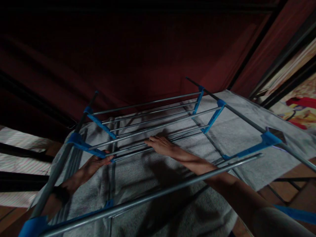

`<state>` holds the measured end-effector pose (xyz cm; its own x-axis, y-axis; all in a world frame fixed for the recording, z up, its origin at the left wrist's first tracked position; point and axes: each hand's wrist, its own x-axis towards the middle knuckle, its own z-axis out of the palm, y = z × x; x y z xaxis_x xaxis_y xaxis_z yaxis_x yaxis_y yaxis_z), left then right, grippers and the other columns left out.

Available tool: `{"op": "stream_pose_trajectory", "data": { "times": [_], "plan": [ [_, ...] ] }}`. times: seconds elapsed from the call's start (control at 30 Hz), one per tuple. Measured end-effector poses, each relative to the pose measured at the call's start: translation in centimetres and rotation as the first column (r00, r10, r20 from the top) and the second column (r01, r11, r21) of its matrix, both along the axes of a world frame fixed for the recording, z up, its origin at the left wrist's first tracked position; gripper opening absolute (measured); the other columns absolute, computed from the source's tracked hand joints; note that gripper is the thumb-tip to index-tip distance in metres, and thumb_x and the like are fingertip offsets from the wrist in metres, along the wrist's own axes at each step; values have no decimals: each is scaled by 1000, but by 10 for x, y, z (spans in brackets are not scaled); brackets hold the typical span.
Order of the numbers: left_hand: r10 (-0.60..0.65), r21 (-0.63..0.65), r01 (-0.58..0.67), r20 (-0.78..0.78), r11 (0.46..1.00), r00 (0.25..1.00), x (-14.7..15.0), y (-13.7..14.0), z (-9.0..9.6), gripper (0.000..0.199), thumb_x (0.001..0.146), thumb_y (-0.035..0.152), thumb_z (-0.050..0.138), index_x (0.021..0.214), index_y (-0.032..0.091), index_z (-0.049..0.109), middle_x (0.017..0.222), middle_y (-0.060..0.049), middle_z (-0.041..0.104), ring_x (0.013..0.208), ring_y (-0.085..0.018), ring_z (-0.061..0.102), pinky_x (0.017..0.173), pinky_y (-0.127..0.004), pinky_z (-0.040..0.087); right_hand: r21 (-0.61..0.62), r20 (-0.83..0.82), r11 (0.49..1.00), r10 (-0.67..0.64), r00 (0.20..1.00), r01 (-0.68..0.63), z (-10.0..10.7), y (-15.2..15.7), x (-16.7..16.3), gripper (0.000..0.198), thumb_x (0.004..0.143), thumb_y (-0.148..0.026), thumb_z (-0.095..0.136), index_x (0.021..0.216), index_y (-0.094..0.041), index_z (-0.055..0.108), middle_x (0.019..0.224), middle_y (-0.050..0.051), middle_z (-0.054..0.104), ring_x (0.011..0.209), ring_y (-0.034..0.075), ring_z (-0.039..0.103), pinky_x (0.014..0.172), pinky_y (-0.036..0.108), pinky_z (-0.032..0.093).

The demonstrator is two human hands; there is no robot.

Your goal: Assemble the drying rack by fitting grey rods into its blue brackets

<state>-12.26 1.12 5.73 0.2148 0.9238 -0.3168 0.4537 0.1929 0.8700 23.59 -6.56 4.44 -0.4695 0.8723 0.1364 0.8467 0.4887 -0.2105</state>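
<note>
A rack of grey metal tubes (158, 191) and blue plastic brackets (100, 125) lies across the middle of the view, probably a shoe rack. My left hand (98, 163) reaches in from the left under a side pole. Its fingers pinch the left end of a lower tube, beside a blue bracket (86, 147). Through the frame from the right comes my right hand (161, 145), palm down. Its fingers are wrapped over the lower metal tube (135, 151) near its middle. The fingertips of the right hand are partly hidden behind the tube.
Grey cloth (249, 144) covers the surface beneath the rack. Several loose tubes (74, 164) lie at the left side. A dark red panel (148, 56) stands close behind. Black metal bars (22, 149) are at the left, and a colourful fabric (301, 108) is at the right.
</note>
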Motion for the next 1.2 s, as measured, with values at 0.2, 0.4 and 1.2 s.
{"op": "stream_pose_trajectory", "data": {
  "times": [0.2, 0.4, 1.2],
  "plan": [
    [-16, -43, 20, 93, 999, 996, 5, -10, 2, 69, 46, 65, 95, 90, 19, 68, 90, -7, 76, 98, -28, 70, 86, -38, 55, -44, -4, 999, -32, 999, 32, 1, -2, 1, 41, 105, -17, 44, 141, -25, 63, 117, 9, 68, 105, 21, 65, 90, 31, 49],
    [36, -60, -27, 152, 998, 988, 2, -8, -14, 67, 48, 61, 95, 91, 21, 63, 89, -5, 76, 102, -29, 70, 85, -37, 50, -79, 23, 996, -31, 999, 33, 4, -1, 1, 40, 109, -26, 41, 143, -27, 63, 121, 10, 67, 109, 20, 65, 92, 29, 47],
    [-3, 26, 1, 77, 1000, 997, 11, -15, -9, 70, 50, 64, 92, 97, 20, 65, 93, -6, 73, 98, -27, 66, 84, -39, 52, -29, -13, 1000, 1, 1000, -1, 3, -2, -4, 43, 108, -24, 43, 147, -19, 58, 124, 15, 69, 115, 24, 65, 103, 38, 47]
  ]
}}
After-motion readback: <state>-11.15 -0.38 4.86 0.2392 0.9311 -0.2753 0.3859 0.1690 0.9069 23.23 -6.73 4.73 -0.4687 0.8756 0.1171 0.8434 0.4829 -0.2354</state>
